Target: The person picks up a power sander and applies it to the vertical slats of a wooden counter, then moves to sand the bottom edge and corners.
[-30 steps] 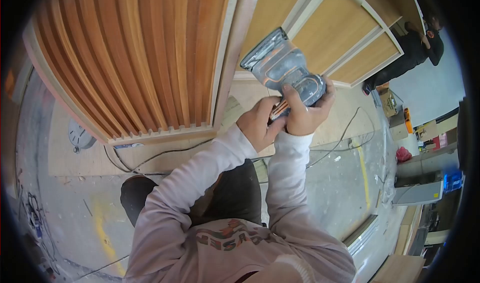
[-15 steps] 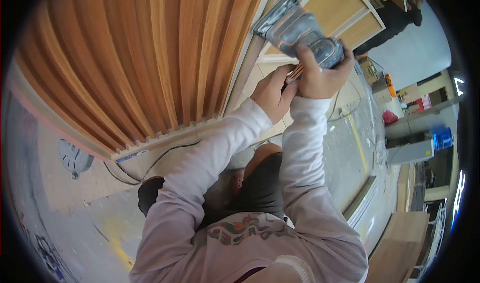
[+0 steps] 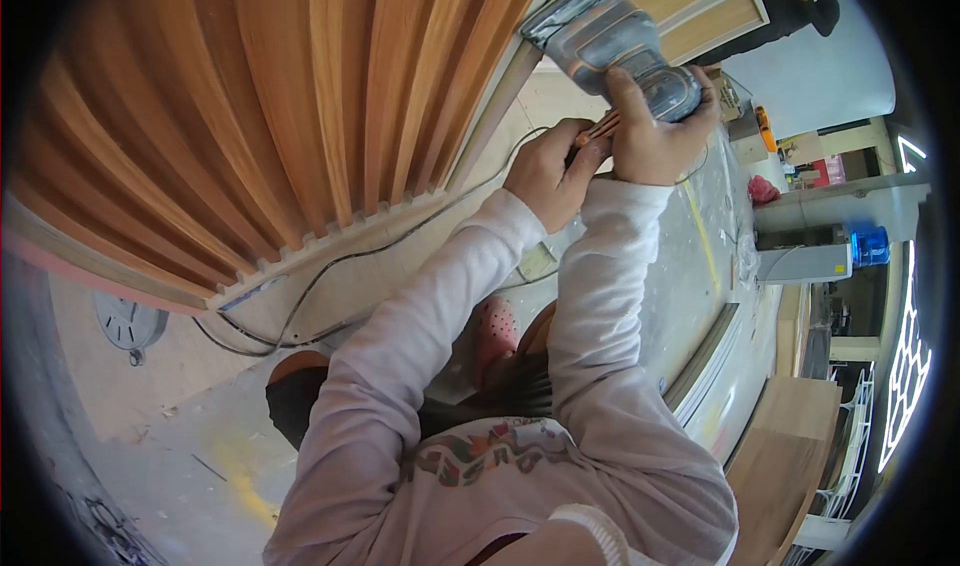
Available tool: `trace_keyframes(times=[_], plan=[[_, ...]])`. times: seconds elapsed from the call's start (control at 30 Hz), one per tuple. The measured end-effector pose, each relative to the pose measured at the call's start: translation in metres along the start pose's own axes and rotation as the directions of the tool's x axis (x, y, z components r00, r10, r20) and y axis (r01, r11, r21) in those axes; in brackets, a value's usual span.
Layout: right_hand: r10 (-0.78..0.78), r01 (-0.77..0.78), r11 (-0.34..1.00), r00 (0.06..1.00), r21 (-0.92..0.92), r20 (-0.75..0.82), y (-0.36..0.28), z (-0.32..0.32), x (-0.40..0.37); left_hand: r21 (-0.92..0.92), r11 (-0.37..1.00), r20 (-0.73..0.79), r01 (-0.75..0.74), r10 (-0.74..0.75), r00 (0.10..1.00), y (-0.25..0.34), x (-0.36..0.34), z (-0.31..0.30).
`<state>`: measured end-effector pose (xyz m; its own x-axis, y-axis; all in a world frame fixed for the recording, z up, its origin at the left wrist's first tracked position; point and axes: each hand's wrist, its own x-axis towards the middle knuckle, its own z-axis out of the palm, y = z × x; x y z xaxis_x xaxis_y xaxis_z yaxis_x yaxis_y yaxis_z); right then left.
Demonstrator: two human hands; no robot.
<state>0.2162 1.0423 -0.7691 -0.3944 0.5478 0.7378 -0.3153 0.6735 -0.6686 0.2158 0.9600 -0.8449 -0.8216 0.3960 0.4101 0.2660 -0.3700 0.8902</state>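
A grey-blue sheet sander (image 3: 608,44) is in both my hands, its flat pad up against the pale edge (image 3: 535,48) of a slatted wooden panel (image 3: 340,96). My right hand (image 3: 657,138) is wrapped around the rounded end of the sander's body. My left hand (image 3: 548,174) is closed around the narrow, orange-striped part of the tool, close beside the right hand. Brown vertical slats fill the upper left of the head view, and both of my forearms reach up past them.
A black cable (image 3: 330,266) loops over the floor below the panel. At the lower left lies a round grey slotted object (image 3: 132,324). Long strips (image 3: 705,366) rest on the floor at right, near a wooden board (image 3: 785,446). Another person (image 3: 775,16) is at the upper right.
The sander and both hands sit slightly higher and farther right in the view. The view has shifted, showing more cable and a pink shoe. Both hands keep their hold.
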Motion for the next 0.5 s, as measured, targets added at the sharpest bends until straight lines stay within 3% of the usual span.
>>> trace_keyframes(times=[0.1, 0.17, 0.2, 0.27, 0.3, 0.37, 0.5], plan=[[0.055, -0.055, 0.998, 0.998, -0.038, -0.009, 0.002, 0.002, -0.024, 0.107, 0.993, -0.058, -0.055, 0.062, 0.996, -0.015, -0.016, -0.006], [0.201, -0.201, 0.979, 0.980, 0.032, 0.003, 0.011, 0.001, -0.039, 0.289, 0.954, -0.066, -0.084, 0.108, 0.992, -0.021, -0.023, -0.013], [0.218, -0.218, 0.976, 0.976, 0.015, 0.003, 0.013, 0.001, -0.045, 0.295, 0.952, -0.070, -0.082, 0.107, 0.992, -0.025, -0.026, -0.017], [0.288, -0.286, 0.953, 0.958, 0.097, -0.007, 0.019, 0.003, -0.056, 0.484, 0.873, -0.006, -0.055, 0.067, 0.998, -0.026, -0.032, -0.025], [0.354, -0.346, 0.922, 0.935, 0.175, -0.016, 0.023, 0.002, -0.062, 0.489, 0.871, -0.004, -0.051, 0.060, 0.998, -0.026, -0.035, -0.027], [0.381, -0.370, 0.906, 0.925, 0.205, -0.011, 0.030, 0.000, -0.069, 0.665, 0.746, 0.041, -0.044, 0.023, 0.999, -0.025, -0.037, -0.033], [0.535, -0.524, 0.815, 0.844, 0.249, 0.023, 0.047, -0.009, -0.080, 0.722, 0.692, 0.057, -0.004, -0.054, 0.997, -0.022, -0.039, -0.041]])
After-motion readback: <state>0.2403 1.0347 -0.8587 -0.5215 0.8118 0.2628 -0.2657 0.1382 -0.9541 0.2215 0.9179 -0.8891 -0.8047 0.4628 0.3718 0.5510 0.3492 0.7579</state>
